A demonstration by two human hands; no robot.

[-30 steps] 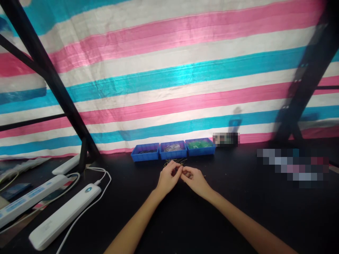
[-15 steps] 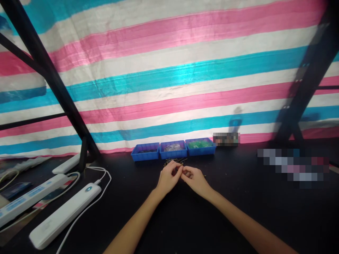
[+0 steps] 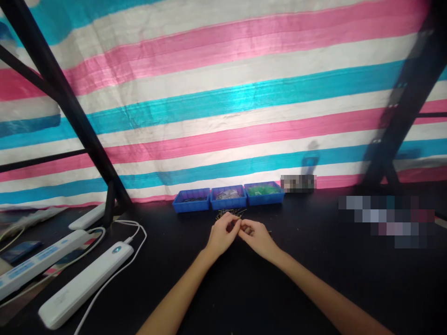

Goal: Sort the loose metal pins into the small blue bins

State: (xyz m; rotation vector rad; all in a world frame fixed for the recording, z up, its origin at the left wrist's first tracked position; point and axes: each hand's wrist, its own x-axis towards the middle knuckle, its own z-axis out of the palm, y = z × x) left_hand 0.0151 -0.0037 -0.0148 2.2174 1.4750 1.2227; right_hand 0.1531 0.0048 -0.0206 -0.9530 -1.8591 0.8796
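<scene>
My left hand (image 3: 223, 233) and my right hand (image 3: 259, 238) meet fingertip to fingertip above the black table (image 3: 240, 298). Both are closed in a pinch; whatever lies between the fingers is too small or hidden to name. Just beyond them is a loose pile of thin, brass-coloured, screw-like pieces (image 3: 241, 212), partly covered by my left hand. Behind that pile three blue trays stand in a row: the left tray (image 3: 192, 206) has dark thin pieces, the middle tray (image 3: 229, 203) clear plastic-looking pieces, the right tray (image 3: 265, 199) green ones.
On the left lie a white power bank-like device (image 3: 84, 286) with a white cable (image 3: 104, 284) and a white power strip (image 3: 45, 256). Black frame posts (image 3: 75, 118) rise at both sides before a striped sheet (image 3: 223, 102). Blurred items (image 3: 387, 218) lie at right.
Almost nothing differs. Both hands keep their place and their fingertips stay together, with at most a slight shift of the fingers.
</scene>
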